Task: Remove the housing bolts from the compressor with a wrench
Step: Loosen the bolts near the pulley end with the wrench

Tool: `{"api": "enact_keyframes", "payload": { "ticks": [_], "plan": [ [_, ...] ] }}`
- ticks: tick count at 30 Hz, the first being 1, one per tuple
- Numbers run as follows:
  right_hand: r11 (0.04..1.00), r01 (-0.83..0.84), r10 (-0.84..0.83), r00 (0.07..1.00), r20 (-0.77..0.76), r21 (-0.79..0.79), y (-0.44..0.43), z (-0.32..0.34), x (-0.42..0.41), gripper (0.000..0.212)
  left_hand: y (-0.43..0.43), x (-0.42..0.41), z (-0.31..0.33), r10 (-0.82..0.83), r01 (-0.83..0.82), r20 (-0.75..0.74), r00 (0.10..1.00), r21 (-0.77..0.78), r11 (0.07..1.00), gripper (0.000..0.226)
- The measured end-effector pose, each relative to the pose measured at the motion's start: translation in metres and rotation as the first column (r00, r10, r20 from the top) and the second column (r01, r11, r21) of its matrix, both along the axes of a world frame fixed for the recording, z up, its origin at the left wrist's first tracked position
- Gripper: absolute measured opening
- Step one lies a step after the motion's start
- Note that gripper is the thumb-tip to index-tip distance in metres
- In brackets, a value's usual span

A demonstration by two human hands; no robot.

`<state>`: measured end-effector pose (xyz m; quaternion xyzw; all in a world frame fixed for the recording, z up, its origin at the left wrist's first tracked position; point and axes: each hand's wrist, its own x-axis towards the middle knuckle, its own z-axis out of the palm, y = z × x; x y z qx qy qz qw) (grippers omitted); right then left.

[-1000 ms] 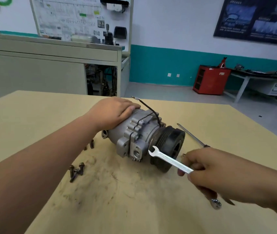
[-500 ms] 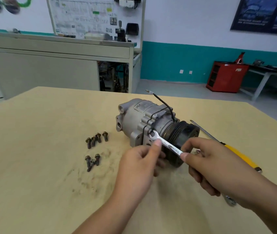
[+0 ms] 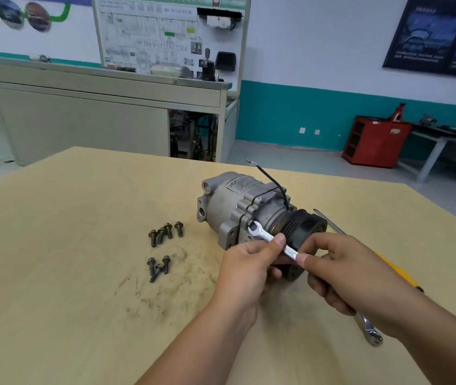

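Note:
The grey metal compressor [image 3: 238,204] lies on its side on the wooden table [image 3: 68,218], its black pulley [image 3: 306,229] pointing right. A small silver open-end wrench [image 3: 265,236] has its jaw at a bolt on the housing flange. My left hand [image 3: 252,265] pinches the wrench shaft near the jaw with its thumb. Further down the same shaft, my right hand [image 3: 341,268] pinches it with its fingertips. Several removed bolts [image 3: 165,232] lie loose left of the compressor, with a second cluster of bolts [image 3: 158,268] nearer me.
A yellow-handled screwdriver [image 3: 388,266] lies on the table to the right of the pulley. A second wrench [image 3: 370,330] lies under my right forearm. A black wire [image 3: 272,182] sticks up from the compressor. Cabinets and a red cart [image 3: 374,140] stand beyond the table.
My left hand left the top of the compressor and came down to pinch the wrench. The wrench jaw moved up onto the flange bolt. The view shifted left, revealing more bolts.

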<state>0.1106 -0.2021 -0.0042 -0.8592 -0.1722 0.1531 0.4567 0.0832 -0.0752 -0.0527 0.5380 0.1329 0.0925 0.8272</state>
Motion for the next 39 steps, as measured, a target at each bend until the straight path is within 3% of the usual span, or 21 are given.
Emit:
{"api": "enact_keyframes", "payload": {
  "ticks": [7, 12, 18, 23, 39],
  "plan": [
    [0.989, -0.033, 0.046, 0.995, 0.093, -0.141, 0.001, 0.029, 0.01, 0.019, -0.002, 0.007, 0.002, 0.001, 0.0, -0.016, 1.0, 0.038, 0.999, 0.03],
    [0.906, 0.105, 0.121, 0.864, 0.489, -0.409, 0.014, 0.027, 0.003, 0.024, 0.0, 0.008, 0.003, -0.037, 0.038, 0.011, 0.999, -0.02, 0.999, 0.027],
    [0.913, 0.202, 0.021, 0.843, 0.537, -0.354, 0.007, 0.009, -0.012, 0.034, 0.0, 0.004, -0.001, -0.078, 0.078, 0.002, 0.997, -0.036, 0.996, 0.03],
    [0.924, 0.211, -0.005, 0.841, 0.54, -0.32, 0.004, 0.0, -0.015, 0.025, -0.002, 0.002, -0.002, -0.097, 0.097, 0.013, 0.995, -0.027, 0.995, 0.021],
    [0.941, 0.226, -0.017, 0.776, 0.63, -0.253, 0.012, -0.022, -0.027, 0.021, 0.001, 0.001, -0.007, -0.109, 0.104, 0.048, 0.993, 0.098, 0.99, 0.028]
  ]
}}
